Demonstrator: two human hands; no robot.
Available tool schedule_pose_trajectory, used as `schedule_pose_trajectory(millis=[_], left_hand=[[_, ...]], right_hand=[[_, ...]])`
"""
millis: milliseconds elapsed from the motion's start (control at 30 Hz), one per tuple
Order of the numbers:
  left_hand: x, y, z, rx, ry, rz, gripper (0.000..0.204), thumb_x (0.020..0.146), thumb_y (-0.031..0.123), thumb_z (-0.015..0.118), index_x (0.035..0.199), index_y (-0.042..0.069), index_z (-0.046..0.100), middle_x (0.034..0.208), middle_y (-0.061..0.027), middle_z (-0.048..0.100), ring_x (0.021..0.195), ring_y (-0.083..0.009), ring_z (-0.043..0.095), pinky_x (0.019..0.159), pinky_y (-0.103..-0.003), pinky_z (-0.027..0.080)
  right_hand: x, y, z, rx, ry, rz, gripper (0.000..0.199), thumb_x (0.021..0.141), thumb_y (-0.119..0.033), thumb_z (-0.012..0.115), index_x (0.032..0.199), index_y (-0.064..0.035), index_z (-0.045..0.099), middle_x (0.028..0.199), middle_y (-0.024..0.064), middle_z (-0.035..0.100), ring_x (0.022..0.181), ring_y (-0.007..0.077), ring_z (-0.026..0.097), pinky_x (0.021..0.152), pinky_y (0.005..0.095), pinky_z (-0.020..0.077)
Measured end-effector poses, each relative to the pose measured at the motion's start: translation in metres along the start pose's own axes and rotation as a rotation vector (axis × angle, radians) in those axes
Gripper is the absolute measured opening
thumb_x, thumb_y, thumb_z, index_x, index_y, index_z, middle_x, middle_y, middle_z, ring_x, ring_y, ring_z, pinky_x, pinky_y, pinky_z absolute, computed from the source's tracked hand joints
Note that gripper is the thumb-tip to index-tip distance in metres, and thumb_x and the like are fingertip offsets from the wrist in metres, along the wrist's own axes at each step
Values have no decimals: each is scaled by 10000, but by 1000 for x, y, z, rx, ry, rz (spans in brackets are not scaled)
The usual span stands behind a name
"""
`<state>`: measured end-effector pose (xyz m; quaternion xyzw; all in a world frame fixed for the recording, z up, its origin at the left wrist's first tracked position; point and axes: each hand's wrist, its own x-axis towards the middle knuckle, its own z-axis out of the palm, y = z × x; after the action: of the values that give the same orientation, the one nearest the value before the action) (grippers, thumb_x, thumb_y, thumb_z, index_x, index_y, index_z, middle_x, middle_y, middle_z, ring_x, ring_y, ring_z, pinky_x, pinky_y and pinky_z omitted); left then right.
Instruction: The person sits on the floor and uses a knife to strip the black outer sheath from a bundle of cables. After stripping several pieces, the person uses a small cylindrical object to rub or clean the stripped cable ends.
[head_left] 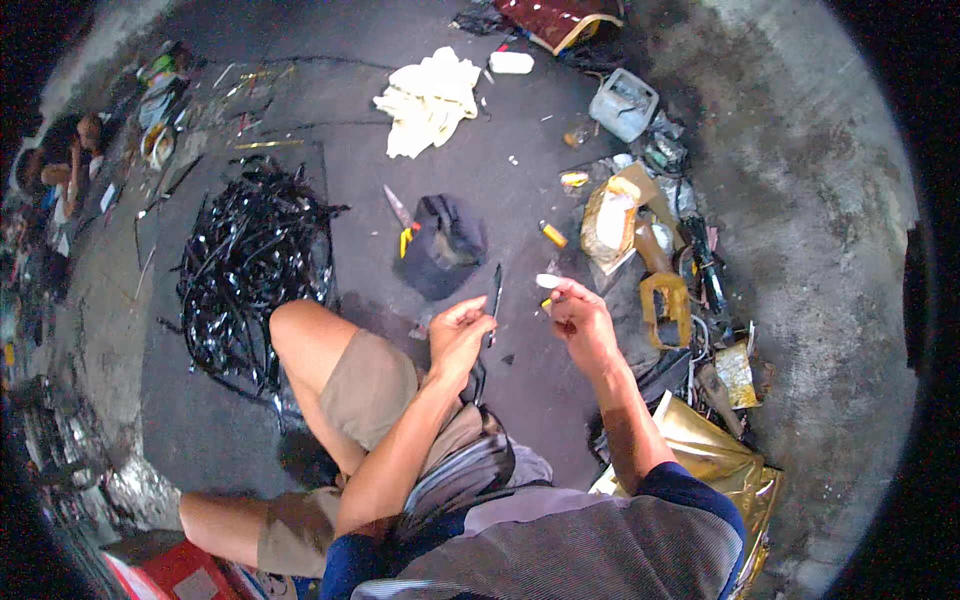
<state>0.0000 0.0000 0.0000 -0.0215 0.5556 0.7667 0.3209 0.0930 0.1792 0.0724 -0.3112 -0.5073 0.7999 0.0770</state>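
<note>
My left hand [459, 343] is closed on a thin dark strip [497, 289], which stands up past the fingertips and runs down below them. To its right, my right hand [583, 326] has its fingers curled, with a small white piece [547, 281] at the tip of the index finger. A bit of yellow [546, 303] shows beside the same fingers; its kind I cannot make out. Ahead of my left hand is a dark, soft-looking block [440, 248]. Against its left side lies a pointed blade with a yellow handle [404, 236]. An orange lighter [553, 235] lies ahead of my right hand.
Left of my bent knee is a heap of shiny black strips [250, 265]. A cream cloth [430, 98] lies farther off. Along the right are a cut-open grey plastic container [624, 105], a brown tape dispenser [661, 295] and gold sheeting [705, 445]. A red box [175, 572] is lower left.
</note>
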Motion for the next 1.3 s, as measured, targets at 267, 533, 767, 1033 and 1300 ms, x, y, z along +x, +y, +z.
schedule_pose_trajectory(millis=[267,533,767,1033,1300], left_hand=[[-20,19,-4,17,-1,57,451,791,-48,675,1237,14,695,792,79,600,667,-13,475,585,-210,379],[-24,24,-9,-29,-34,72,508,794,-72,654,1293,18,660,758,106,522,651,-1,421,577,-197,345],[-23,24,-7,-51,-81,79,517,804,-77,625,1310,22,648,736,118,483,641,2,391,563,-203,316],[-17,19,-16,-121,-95,87,480,816,-81,613,1287,2,657,821,64,581,691,-20,480,619,-201,385],[-20,32,-19,-323,-205,48,536,800,-134,612,1332,-73,584,1045,-64,709,833,-100,633,750,-221,508]], right_hand=[[-14,18,64,-746,-97,-560,394,805,52,502,1130,-20,711,924,65,528,829,170,544,712,292,449],[-20,11,76,-1094,-92,-665,408,796,1,589,1195,-25,669,1001,147,564,860,328,623,753,417,514],[-16,12,72,-1101,-25,-657,384,789,-22,614,1166,-34,684,992,139,592,892,344,648,795,418,533],[-21,19,76,-1111,-90,-758,332,776,-33,635,1096,-73,714,967,120,595,824,324,660,727,426,548],[-12,22,71,-1155,-64,-793,356,768,-28,650,1112,-95,710,981,109,591,803,317,654,708,421,548]])
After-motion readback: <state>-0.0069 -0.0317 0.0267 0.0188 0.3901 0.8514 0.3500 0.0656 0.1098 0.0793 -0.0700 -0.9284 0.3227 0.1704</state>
